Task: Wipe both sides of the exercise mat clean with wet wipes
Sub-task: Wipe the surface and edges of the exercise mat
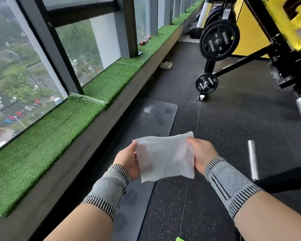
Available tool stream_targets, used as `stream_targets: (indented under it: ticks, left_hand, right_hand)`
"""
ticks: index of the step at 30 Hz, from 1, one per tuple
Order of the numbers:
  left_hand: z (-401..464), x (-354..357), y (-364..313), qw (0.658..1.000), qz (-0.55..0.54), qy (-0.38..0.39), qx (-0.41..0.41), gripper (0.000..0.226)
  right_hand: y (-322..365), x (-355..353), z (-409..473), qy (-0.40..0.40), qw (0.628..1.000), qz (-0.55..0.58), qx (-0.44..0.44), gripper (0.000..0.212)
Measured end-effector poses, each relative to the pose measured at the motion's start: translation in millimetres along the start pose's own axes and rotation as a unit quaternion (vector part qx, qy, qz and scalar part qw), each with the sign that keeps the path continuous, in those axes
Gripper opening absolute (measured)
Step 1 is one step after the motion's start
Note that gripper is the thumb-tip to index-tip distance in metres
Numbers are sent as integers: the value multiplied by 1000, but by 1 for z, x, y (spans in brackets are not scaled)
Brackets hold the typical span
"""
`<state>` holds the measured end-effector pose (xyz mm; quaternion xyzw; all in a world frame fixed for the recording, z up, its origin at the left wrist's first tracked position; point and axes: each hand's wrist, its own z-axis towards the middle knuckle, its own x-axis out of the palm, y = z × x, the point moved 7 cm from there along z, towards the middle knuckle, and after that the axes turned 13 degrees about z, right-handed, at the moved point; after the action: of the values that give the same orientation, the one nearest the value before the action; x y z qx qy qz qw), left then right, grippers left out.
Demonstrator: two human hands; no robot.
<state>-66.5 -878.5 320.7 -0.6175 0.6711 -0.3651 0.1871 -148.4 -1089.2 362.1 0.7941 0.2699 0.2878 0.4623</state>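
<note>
A white wet wipe (pixel 164 158) is spread flat in the air between both hands. My left hand (pixel 128 160) pinches its left edge and my right hand (pixel 201 154) pinches its right edge. Below them a dark grey exercise mat (pixel 151 115) lies flat on the speckled black floor, running away from me along the window ledge. Its far end shows pale smudges and round dark marks. The wipe and my forearms hide the mat's middle stretch. Both wrists wear grey knitted wrist supports.
A ledge covered in green artificial turf (pixel 63 126) runs along the windows on the left. At right stands a black and yellow weight machine with plates (pixel 219 40) and steel bar ends (pixel 253 159). A pair of shoes (pixel 166 65) lies farther down the floor.
</note>
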Motion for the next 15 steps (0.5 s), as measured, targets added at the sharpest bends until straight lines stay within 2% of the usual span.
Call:
stream_targets:
  ticks: [2,4,7,9,11,13,14,15]
  left_hand:
    - [7,29,3,999,-15,39,-13,39]
    - [13,54,4,997,-26,72,-29,39]
    - [27,76,3,997,8,75,-28,31]
    - [41,78,-9,999,27,23,-11,25]
    - [59,66,-27,994,62,-90,15,23]
    - [75,52,-44,968,163,-190,9,32]
    - [84,49,-49,953,222,-204,-6,33]
    - [100,54,-51,949,254,-184,-21,28]
  right_hand:
    - [14,-6,23,-9,997,-77,-24,22]
    - [23,-9,45,-18,994,-102,-32,34]
    - [26,-7,73,-13,992,-127,-12,40]
    - [26,-3,89,-5,994,-108,13,30]
    - [27,-1,105,-4,996,-79,44,16]
    - [29,4,121,8,996,-32,77,20]
    - [29,11,128,29,993,18,109,21]
    - [30,22,138,54,987,63,137,24]
